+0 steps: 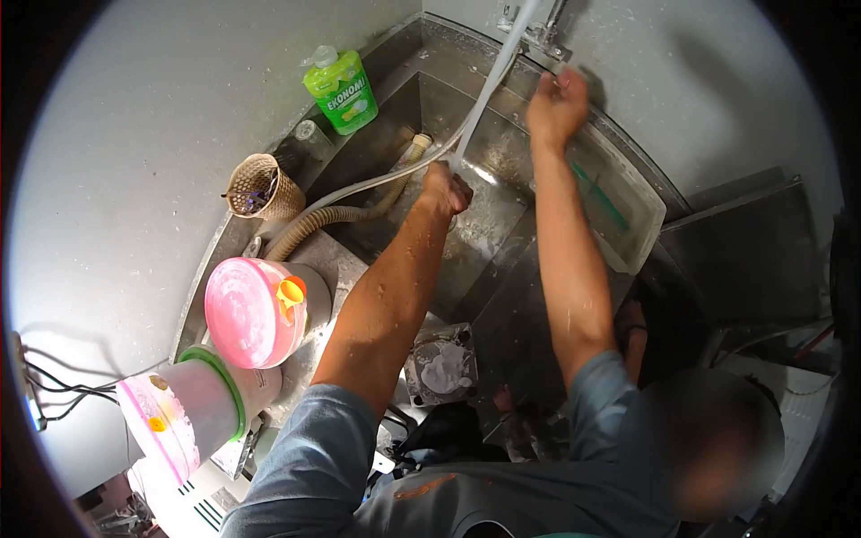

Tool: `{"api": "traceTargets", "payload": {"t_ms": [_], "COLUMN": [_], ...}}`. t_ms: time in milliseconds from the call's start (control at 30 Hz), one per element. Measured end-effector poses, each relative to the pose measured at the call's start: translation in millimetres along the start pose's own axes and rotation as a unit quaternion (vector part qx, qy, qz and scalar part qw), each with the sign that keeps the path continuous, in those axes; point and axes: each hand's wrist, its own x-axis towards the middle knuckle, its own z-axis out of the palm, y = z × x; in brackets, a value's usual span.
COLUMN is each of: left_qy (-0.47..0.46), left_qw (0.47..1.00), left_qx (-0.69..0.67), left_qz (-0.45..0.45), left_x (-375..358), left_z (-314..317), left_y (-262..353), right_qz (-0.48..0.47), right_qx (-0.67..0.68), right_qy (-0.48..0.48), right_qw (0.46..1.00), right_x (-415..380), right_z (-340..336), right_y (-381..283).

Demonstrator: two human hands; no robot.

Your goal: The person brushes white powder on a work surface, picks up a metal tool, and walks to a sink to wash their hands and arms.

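My left hand (448, 188) is low over the metal sink (435, 103), its fingers curled in. A pale translucent band (489, 94), a hose or a water stream, runs down from the top and ends beside this hand. What the fingers hold, if anything, is hidden. My right hand (558, 108) is raised just below the wall tap (545, 40), fingers loosely bent and apart, with nothing visible in them. A thin pale hose (363, 186) curves past my left hand, and a ribbed drain hose (327, 218) lies beside it.
A green soap bottle (345, 94), a glass (312, 139) and a woven basket (260, 188) line the left ledge. Pink-lidded buckets (242, 309) stand nearer. A plastic tub (641, 224) is at right. Another person's blurred head (717, 439) is at lower right.
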Motion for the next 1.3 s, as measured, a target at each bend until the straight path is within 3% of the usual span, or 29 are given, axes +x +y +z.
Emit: {"api": "traceTargets", "payload": {"t_ms": [67,100,200,267,400,500,600,667,700,767,867,933,967,1033,1067,1100,1133,1200,1233,1300], "left_qy": [0.031,-0.033,-0.074,-0.082,-0.134,-0.209,-0.17,-0.206,-0.221,-0.229,-0.208,-0.193,-0.252,-0.194,-0.163,-0.134,-0.122,-0.088,-0.068,-0.026], "left_qw": [0.999,0.997,0.992,0.993,0.991,0.977,0.978,0.969,0.966,0.962,0.96,0.95,0.921,0.915,0.909,0.928,0.896,0.809,0.755,0.627], "left_qx": [0.035,0.061,0.071,0.072,0.008,-0.036,-0.078,-0.091,-0.094,-0.089,-0.037,0.03,0.102,0.184,0.224,0.253,0.307,0.408,0.456,0.541], "left_qz": [0.013,0.021,0.068,0.052,0.017,0.035,0.092,0.096,0.099,0.119,0.183,0.245,0.28,0.302,0.312,0.238,0.298,0.413,0.467,0.56], "left_x": [7,15,2,-3,-20,-33,-58,-57,-69,-73,-50,-45,-48,-52,-56,-76,-76,-73,-70,-68], "left_z": [-3,-15,-34,-45,-60,-75,-73,-79,-77,-79,-80,-75,-73,-65,-62,-59,-62,-67,-70,-75], "left_y": [-5,-6,-4,6,19,27,28,29,28,28,26,15,8,-4,-6,1,-3,-14,-18,-25], "right_qz": [-0.057,-0.064,-0.094,-0.142,-0.137,0.081,0.004,0.049,0.103,0.215,0.37,0.5,0.522,0.566,0.578,0.606,0.625,0.626,0.567,0.578], "right_qx": [-0.032,-0.055,-0.123,-0.16,-0.205,-0.066,-0.089,-0.083,0.016,-0.013,0.08,0.107,0.112,0.121,0.139,0.242,0.342,0.449,0.436,0.55], "right_qy": [-0.024,-0.039,-0.068,-0.067,-0.083,-0.13,0.011,-0.059,-0.129,-0.335,-0.42,-0.426,-0.411,-0.379,-0.408,-0.409,-0.406,-0.382,-0.399,-0.283], "right_qw": [0.998,0.996,0.986,0.975,0.966,0.986,0.996,0.994,0.986,0.917,0.825,0.747,0.739,0.722,0.693,0.638,0.573,0.51,0.574,0.532], "right_x": [34,44,58,68,106,116,64,0,-46,-111,-169,-183,-186,-190,-196,-205,-208,-210,-221,-231], "right_z": [13,15,16,16,22,28,20,12,4,-1,-12,-9,-7,-4,6,13,15,11,8,-11], "right_y": [21,21,23,35,35,33,26,43,20,27,-13,-18,-21,-25,2,25,27,31,46,18]}}
